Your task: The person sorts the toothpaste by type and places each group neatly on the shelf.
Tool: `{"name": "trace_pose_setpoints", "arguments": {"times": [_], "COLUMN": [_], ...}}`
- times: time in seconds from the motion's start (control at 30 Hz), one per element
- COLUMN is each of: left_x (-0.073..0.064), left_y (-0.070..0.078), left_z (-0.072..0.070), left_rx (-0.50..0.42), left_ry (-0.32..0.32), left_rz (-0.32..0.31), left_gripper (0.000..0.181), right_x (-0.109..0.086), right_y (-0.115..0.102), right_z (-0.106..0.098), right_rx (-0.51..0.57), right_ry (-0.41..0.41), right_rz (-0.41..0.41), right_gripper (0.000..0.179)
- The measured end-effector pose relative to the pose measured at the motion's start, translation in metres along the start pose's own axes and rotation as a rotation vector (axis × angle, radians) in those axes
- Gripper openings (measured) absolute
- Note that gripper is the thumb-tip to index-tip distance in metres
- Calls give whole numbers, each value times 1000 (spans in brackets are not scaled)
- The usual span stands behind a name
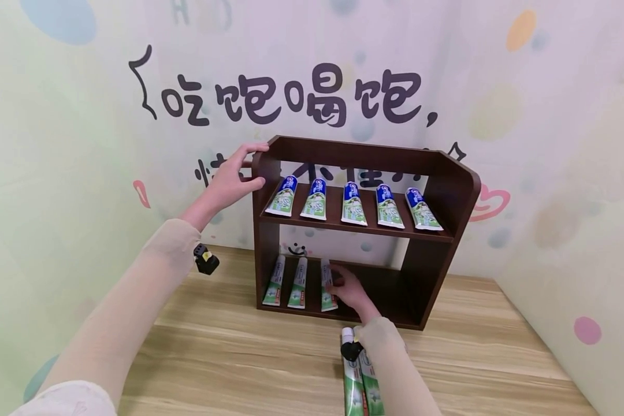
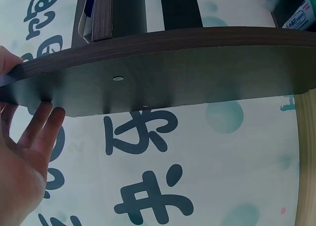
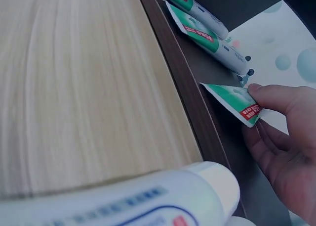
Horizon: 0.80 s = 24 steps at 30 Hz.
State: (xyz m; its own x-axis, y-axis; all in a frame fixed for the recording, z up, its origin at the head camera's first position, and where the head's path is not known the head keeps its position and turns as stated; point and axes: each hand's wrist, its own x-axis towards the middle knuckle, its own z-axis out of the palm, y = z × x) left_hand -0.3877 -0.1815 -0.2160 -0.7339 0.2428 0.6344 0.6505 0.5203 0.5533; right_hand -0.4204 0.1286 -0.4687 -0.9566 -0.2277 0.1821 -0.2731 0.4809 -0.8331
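Observation:
A dark brown two-tier shelf (image 1: 338,231) stands against the wall. My left hand (image 1: 227,184) grips the upper part of its left side panel (image 2: 197,72), thumb at one edge and fingers at the other. On the lower tier, my right hand (image 1: 351,289) pinches a green-and-white toothpaste tube (image 3: 229,100) near its flat end, thumb on top and fingers beneath. That tube lies third from the left. Beside it to the left are two matching tubes (image 1: 297,283), laid side by side with their flat ends toward the front edge.
Several blue-and-green toothpaste tubes (image 1: 352,203) lie in a row on the upper tier. More green-and-white tubes (image 1: 351,375) lie on the wooden table (image 1: 213,346) under my right forearm, in front of the shelf. A printed wall covering (image 1: 83,144) surrounds the table.

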Motion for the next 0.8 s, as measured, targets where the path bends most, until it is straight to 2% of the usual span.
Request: {"name": "trace_pose_setpoints", "arguments": {"times": [0.13, 0.23, 0.33, 0.57, 0.7, 0.8], "left_x": [0, 0, 0, 0, 0, -1], "left_y": [0, 1, 1, 0, 1, 1], "left_z": [1, 1, 1, 0, 0, 0], "left_rx": [1, 4, 14, 19, 15, 14], "left_ry": [-7, -9, -9, -4, -6, -9], "left_rz": [-1, -1, -2, 2, 0, -2], "left_gripper": [57, 57, 57, 58, 57, 57], "right_x": [-1, -1, -3, -8, -9, -11], "right_y": [-2, -2, -3, -7, -9, -10], "right_z": [-1, -2, -4, -9, -9, -9], "right_rx": [-38, -89, -120, -94, -148, -150], "right_ry": [-46, -63, -90, -170, -183, -203], "right_rz": [2, -4, 2, 45, 21, 18], "right_gripper": [44, 41, 47, 70, 67, 62]}}
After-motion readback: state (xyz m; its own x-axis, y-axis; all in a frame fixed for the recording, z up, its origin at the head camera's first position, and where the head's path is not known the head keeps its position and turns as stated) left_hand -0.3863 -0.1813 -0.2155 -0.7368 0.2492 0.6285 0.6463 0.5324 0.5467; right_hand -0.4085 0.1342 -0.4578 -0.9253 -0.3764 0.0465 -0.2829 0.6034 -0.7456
